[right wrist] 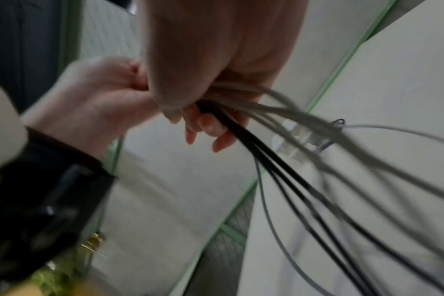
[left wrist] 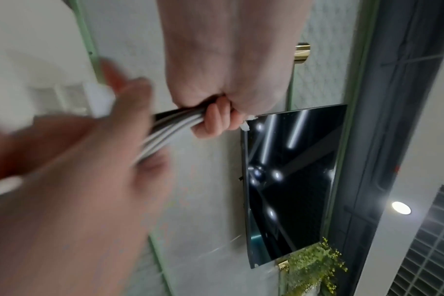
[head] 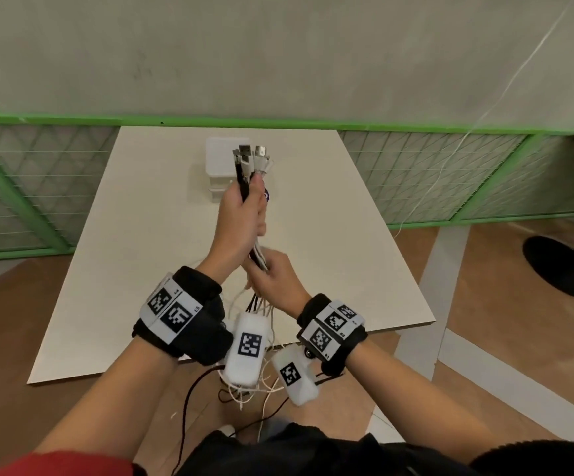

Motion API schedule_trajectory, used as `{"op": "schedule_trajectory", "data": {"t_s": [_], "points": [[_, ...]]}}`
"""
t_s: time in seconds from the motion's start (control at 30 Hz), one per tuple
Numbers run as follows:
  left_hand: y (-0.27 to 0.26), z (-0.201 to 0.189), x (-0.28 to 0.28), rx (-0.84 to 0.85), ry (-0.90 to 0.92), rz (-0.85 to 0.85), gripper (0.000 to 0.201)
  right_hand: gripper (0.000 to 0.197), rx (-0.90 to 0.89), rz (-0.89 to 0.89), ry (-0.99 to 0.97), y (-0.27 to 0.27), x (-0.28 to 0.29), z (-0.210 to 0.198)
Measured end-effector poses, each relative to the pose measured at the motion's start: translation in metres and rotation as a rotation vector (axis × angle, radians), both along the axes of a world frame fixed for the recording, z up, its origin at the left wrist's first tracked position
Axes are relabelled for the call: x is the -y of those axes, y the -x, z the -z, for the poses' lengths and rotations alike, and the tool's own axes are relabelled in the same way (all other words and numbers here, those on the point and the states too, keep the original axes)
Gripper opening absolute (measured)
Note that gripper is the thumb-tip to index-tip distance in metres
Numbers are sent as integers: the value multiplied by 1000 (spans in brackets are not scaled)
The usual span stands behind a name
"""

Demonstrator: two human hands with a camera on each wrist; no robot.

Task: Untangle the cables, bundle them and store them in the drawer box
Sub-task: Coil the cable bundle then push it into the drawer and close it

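Observation:
Several black and white cables (head: 253,163) are gathered in one bunch, their USB plugs sticking up above the table. My left hand (head: 241,214) grips the bunch just below the plugs. My right hand (head: 271,273) grips the same bunch lower down, close under the left. Below it the loose ends (head: 251,389) hang off the table's near edge. In the left wrist view the cables (left wrist: 175,124) run between both fists. In the right wrist view the black and white strands (right wrist: 279,160) fan out below my right hand (right wrist: 216,90). The white drawer box (head: 222,166) stands at the table's far middle, partly hidden behind the plugs.
The cream table (head: 141,269) stands against a green-framed mesh partition (head: 450,173). A small dark round object (head: 267,195) lies beside the drawer box. A black round stand base (head: 560,266) sits on the floor at the right. A thin white wire (head: 505,91) hangs along the wall.

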State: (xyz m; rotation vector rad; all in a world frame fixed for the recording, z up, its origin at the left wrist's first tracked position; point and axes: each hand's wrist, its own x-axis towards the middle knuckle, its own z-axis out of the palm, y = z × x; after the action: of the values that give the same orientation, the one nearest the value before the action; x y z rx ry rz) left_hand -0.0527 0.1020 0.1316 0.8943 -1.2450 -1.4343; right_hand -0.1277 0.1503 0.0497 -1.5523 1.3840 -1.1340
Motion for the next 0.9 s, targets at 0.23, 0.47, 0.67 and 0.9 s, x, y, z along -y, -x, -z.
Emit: {"op": "schedule_trajectory", "data": {"t_s": [0.23,0.47,0.67,0.9], "points": [[-14,-29,13,-126,90,-66,32,20,-43,-23,-165,28,-19,30],[10,-15,1,5,114,-15,29,10,-23,3,184,8,7,-28],[-9,-39,17,-202,132,-179,33,41,18,48,-72,16,1,4],[-25,-32,22,223,499,-329,35,24,78,62,-147,25,14,-5]]}}
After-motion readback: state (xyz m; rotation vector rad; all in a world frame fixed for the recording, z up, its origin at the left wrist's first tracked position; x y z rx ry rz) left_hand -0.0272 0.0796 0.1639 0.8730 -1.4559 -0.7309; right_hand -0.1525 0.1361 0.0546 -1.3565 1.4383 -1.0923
